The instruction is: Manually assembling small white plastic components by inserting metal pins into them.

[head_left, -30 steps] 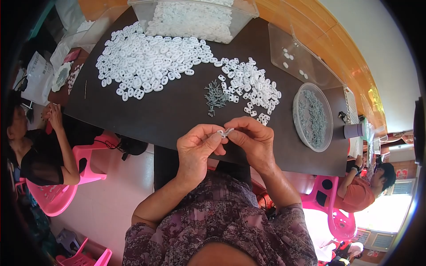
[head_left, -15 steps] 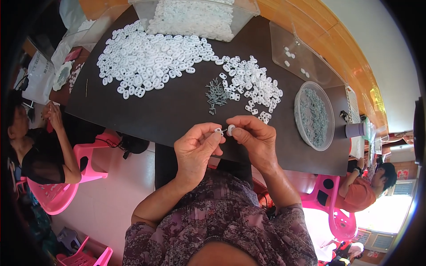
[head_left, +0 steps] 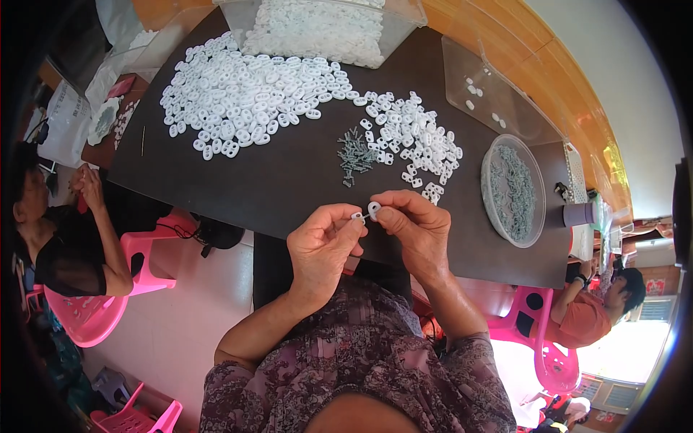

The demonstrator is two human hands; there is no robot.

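Observation:
Over the table's near edge my two hands work close together. Between its thumb and fingers, my left hand [head_left: 323,245] pinches a small white plastic piece [head_left: 357,216] with holes. Just beside it, my right hand [head_left: 421,234] grips a rounded white plastic piece [head_left: 374,207] in thumb and forefinger. A thin, short part bridges the gap between the two pieces; it is too small to name. Beyond the hands lies a small heap of grey-green screw-like pins [head_left: 356,155]. Next to that heap are loose white two-holed pieces [head_left: 422,137].
A large pile of white oval pieces [head_left: 245,94] covers the far left of the dark table [head_left: 216,191]. Behind it stands a clear bin [head_left: 406,20] of white parts. On the right are a round tub [head_left: 486,206] of pins and a grey cup [head_left: 577,213]. People sit at both sides.
The white piece in my right hand has turned slightly, and its face shows more. Both hands stay nearly in place; the whole view has shifted a little.

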